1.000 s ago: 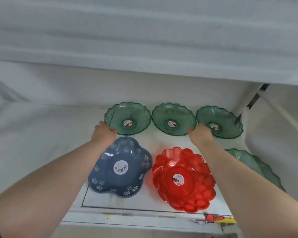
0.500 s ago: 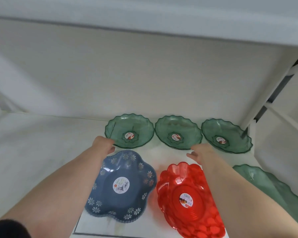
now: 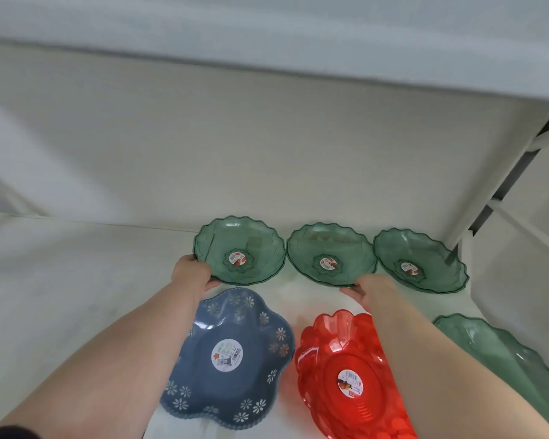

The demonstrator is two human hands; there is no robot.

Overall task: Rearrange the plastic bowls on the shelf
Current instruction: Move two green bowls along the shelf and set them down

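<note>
Spanning the whole lower view, the white shelf [image 3: 76,280] carries six plastic bowls under a white board overhead. Nearest the camera on the right sits the red bowl [image 3: 339,350], scalloped and translucent, with a round sticker in its well; the right forearm crosses over its right side. Beside it to the left lies the blue bowl [image 3: 235,384], flower-shaped with white daisy prints and a round label, partly covered by the left forearm. At the right edge, a pale green bowl [image 3: 501,353] runs out of view.

Along the back wall stand three dark green scalloped bowls in a row, rims nearly touching. The left green bowl [image 3: 239,250] looks tipped up, its near-left rim gripped by the left hand [image 3: 191,276], thumb under the edge and fingers curled around it. The middle green bowl [image 3: 331,254] has its near rim just above the right hand [image 3: 370,291], whose fingertips reach the rim's underside at the lower right; whether that hand has closed on the rim cannot be told. The right green bowl [image 3: 420,260] lies just beside that hand, untouched, near the shelf's white upright.
</note>
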